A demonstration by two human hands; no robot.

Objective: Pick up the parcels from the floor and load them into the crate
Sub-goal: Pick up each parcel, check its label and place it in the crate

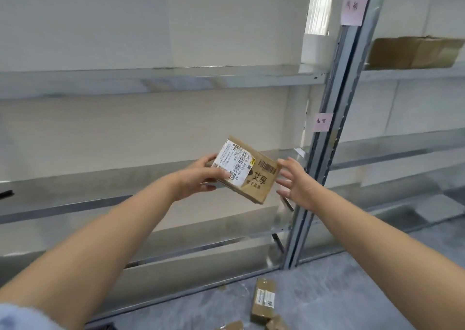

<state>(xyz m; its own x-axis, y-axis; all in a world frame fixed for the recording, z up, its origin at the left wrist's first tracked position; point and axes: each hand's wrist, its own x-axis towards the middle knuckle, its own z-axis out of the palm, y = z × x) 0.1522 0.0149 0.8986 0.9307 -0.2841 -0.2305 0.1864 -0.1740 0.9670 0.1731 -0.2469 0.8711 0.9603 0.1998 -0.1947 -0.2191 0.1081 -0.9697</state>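
the left hand (198,177) gripped a small flat brown cardboard parcel (247,171) by its left end, thumb on top over the white shipping label (232,164), the other fingers curled beneath. the parcel was held up in the air, tilted, in front of the grey metal shelving rack (161,80), at about the height of one of its middle shelves. dark printed characters and a barcode showed on the brown face beside the label. the right hand (297,185) was open, fingers spread wide, just beside the parcel's right edge; whether the fingertips touched the card could not be told. both forearms were bare, and a bit of light blue sleeve (17,317) showed at the lower left corner.

below the hands, on the grey speckled floor (339,287), lay a second small brown cardboard parcel with a white label (264,300), close to the foot of the rack's upright post (327,141). parts of two more brown parcels (232,326) peeked in at the bottom edge near it. two pale pink paper tags (353,8) with handwriting were stuck on the post. a larger worn brown cardboard box (412,52) sat on an upper shelf of the neighbouring bay to the right. the shelves straight ahead were bare against a white wall.
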